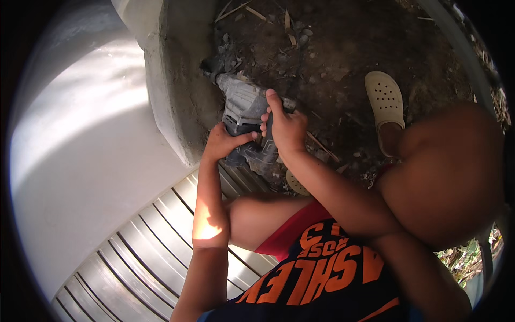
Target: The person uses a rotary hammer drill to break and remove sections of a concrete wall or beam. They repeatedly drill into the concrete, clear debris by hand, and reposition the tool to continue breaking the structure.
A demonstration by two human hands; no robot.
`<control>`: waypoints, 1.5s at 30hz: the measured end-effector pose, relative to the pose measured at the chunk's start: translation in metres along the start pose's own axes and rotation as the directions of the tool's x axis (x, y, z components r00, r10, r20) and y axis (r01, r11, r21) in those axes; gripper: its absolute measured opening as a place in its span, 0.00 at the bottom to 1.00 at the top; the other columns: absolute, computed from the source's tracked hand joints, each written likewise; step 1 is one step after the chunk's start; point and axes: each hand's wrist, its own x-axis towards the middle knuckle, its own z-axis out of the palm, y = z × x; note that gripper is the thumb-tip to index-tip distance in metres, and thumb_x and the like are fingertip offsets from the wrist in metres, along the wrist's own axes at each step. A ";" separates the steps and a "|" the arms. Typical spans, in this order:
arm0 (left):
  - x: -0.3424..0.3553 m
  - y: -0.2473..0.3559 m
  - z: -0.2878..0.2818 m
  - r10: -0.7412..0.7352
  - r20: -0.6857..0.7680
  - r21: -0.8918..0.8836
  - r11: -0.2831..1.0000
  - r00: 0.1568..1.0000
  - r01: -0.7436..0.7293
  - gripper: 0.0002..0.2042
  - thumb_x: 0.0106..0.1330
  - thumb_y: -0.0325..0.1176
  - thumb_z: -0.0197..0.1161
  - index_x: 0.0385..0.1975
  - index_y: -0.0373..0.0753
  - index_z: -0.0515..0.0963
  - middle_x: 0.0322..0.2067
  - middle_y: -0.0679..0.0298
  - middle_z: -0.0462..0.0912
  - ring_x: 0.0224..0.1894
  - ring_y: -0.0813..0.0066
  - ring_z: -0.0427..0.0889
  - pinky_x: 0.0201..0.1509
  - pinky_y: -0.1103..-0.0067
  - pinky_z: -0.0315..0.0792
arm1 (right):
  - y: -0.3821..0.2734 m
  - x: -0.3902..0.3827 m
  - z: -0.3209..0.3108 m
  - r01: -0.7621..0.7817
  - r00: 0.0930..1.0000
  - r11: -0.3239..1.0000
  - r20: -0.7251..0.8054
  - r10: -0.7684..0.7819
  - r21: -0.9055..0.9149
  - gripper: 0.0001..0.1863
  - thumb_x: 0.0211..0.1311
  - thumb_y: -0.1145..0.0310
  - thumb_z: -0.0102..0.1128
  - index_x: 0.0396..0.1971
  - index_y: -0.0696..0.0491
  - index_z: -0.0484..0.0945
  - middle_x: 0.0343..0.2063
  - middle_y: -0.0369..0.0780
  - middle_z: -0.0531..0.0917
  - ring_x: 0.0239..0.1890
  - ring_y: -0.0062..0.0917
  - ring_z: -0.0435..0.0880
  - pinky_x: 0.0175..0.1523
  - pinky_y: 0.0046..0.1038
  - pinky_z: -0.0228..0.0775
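A grey and black hammer drill (244, 96) lies in front of me, its nose pointed away and to the left at the foot of a concrete wall. My left hand (224, 143) is closed around the drill's dark rear part, thumb laid across it. On the right side, my right hand (287, 124) grips the dark handle with its thumb pointing up. The nose is close to a dark, broken patch at the base of the wall. Whether a bit touches the concrete, I cannot tell.
The concrete wall (179, 70) rises at the left, beside a large pale surface (80, 145). Ribbed metal sheeting (134, 257) runs along the lower left. Dirt ground (343, 59) holds dry sticks and rubble. My bent knees flank the drill; one foot wears a beige clog (385, 96).
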 end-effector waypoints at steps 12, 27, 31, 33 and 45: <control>-0.053 -0.052 0.008 0.003 -0.116 -0.068 0.998 0.993 -0.011 0.45 0.40 0.60 0.86 0.48 0.22 0.83 0.43 0.44 0.90 0.47 0.58 0.90 0.54 0.68 0.80 | 0.058 -0.048 0.006 0.016 0.997 0.999 0.068 -0.018 0.034 0.26 0.65 0.47 0.74 0.31 0.59 0.81 0.21 0.39 0.81 0.19 0.25 0.81 0.24 0.29 0.73; -0.041 0.031 0.009 -0.080 -0.183 -0.038 0.997 0.980 0.074 0.51 0.46 0.67 0.79 0.54 0.18 0.80 0.50 0.39 0.87 0.54 0.53 0.89 0.61 0.69 0.78 | -0.036 0.017 0.006 0.026 0.978 0.981 0.208 0.014 -0.191 0.25 0.61 0.46 0.74 0.42 0.54 0.83 0.27 0.38 0.83 0.22 0.24 0.82 0.27 0.28 0.77; -0.027 0.045 0.009 -0.098 -0.191 -0.017 0.995 0.977 0.097 0.51 0.47 0.68 0.78 0.53 0.18 0.80 0.48 0.40 0.88 0.54 0.54 0.89 0.60 0.70 0.78 | -0.050 0.032 0.009 0.029 0.969 0.981 0.248 0.020 -0.191 0.25 0.61 0.46 0.74 0.41 0.55 0.83 0.27 0.38 0.83 0.23 0.24 0.83 0.27 0.28 0.77; -0.019 0.046 0.014 -0.089 -0.194 -0.026 0.996 0.977 0.086 0.51 0.48 0.67 0.78 0.53 0.18 0.80 0.48 0.40 0.88 0.54 0.55 0.89 0.60 0.69 0.78 | -0.056 0.036 0.007 0.024 0.973 0.980 0.228 0.022 -0.199 0.25 0.60 0.46 0.74 0.40 0.55 0.83 0.27 0.38 0.83 0.23 0.24 0.83 0.27 0.28 0.77; 0.010 0.081 0.016 -0.103 -0.147 -0.042 0.994 0.984 0.097 0.52 0.47 0.68 0.77 0.54 0.18 0.79 0.50 0.39 0.87 0.56 0.53 0.87 0.62 0.68 0.77 | -0.084 0.067 0.002 -0.006 0.975 0.984 0.216 0.045 -0.179 0.27 0.60 0.45 0.74 0.42 0.56 0.82 0.27 0.39 0.83 0.23 0.23 0.83 0.28 0.28 0.77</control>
